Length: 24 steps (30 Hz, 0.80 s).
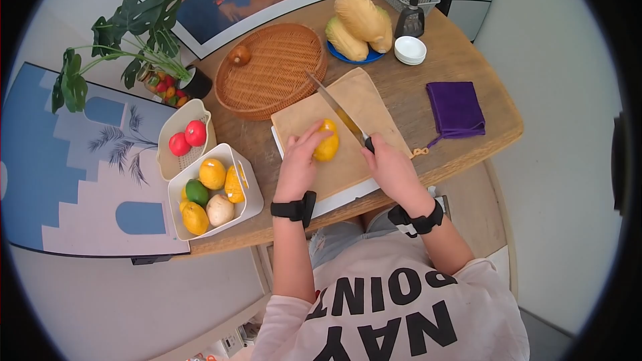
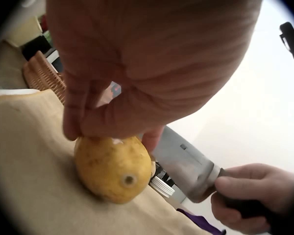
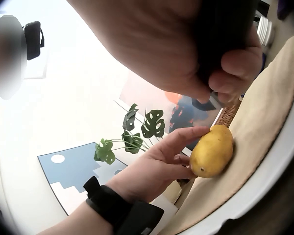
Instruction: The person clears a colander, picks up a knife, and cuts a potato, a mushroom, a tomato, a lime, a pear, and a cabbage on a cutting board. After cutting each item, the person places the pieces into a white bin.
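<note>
My left hand (image 1: pixel 299 164) pinches a yellow mango (image 1: pixel 327 140) between thumb and fingers from above. The mango lies on a tan mat (image 1: pixel 361 97); its small round stem scar shows in the left wrist view. My right hand (image 1: pixel 393 166) grips the dark handle of a kitchen knife (image 1: pixel 342 113). The blade points away and to the left, slanting over the mat just right of the mango. In the left wrist view the broad steel blade (image 2: pixel 183 159) appears behind the mango, close to the left fingertips.
At the left, a white basket (image 1: pixel 251 208) holds several fruits, with another basket (image 1: pixel 167 160) of red ones behind it. A round wicker tray (image 1: pixel 281 60) lies beyond the mat. Small white dishes (image 1: pixel 410 50), a blue plate (image 1: pixel 370 58) of squashes and a purple cloth (image 1: pixel 457 110) are rightward.
</note>
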Tool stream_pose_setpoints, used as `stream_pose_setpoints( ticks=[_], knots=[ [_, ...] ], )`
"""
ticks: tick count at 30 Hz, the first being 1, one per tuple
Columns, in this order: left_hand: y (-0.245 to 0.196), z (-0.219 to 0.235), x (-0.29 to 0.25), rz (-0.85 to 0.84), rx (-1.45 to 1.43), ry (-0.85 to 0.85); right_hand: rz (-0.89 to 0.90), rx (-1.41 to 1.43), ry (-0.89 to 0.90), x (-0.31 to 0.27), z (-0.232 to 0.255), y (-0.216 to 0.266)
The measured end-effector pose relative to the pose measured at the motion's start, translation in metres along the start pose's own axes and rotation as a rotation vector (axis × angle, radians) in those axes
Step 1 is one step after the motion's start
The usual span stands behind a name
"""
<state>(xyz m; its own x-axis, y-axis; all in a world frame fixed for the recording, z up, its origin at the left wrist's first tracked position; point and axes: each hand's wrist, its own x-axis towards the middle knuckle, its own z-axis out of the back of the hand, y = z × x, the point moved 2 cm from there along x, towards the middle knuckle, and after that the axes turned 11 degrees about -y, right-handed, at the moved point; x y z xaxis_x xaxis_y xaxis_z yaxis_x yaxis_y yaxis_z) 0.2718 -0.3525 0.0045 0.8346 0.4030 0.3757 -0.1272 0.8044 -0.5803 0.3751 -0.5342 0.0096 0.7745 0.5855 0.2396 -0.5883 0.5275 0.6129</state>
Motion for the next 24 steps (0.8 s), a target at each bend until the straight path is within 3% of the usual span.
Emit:
stream_pose_setpoints(
  ticks=[3, 6, 9, 12, 15, 18, 21, 24],
  knots=[
    [-0.011, 0.000, 0.007, 0.099, 0.062, -0.085, 0.033, 0.018, 0.016, -0.003, -0.003, -0.011],
    [-0.019, -0.010, 0.009, -0.013, 0.326, -0.218, 0.001, 0.035, 0.029, -0.004, -0.002, -0.008],
    [-0.016, -0.022, 0.012, 0.019, 0.219, -0.175, 0.018, 0.023, 0.017, -0.002, -0.004, -0.009],
    [-0.022, -0.015, 0.010, 0.226, 0.267, -0.148, 0.023, 0.057, 0.018, -0.003, -0.003, -0.011],
    [-0.015, -0.011, 0.004, 0.259, 0.391, -0.188, -0.009, 0.083, 0.038, -0.003, -0.003, -0.008],
    [-0.023, -0.005, 0.001, 0.050, 0.402, -0.374, 0.045, 0.085, 0.042, -0.003, -0.013, -0.012],
    [-0.018, -0.010, -0.001, 0.246, 0.132, -0.325, 0.004, 0.133, 0.002, -0.004, -0.007, 0.000],
    [-0.002, -0.022, -0.006, 0.243, 0.092, -0.407, -0.073, 0.206, -0.034, 0.000, -0.001, 0.005]
  ],
)
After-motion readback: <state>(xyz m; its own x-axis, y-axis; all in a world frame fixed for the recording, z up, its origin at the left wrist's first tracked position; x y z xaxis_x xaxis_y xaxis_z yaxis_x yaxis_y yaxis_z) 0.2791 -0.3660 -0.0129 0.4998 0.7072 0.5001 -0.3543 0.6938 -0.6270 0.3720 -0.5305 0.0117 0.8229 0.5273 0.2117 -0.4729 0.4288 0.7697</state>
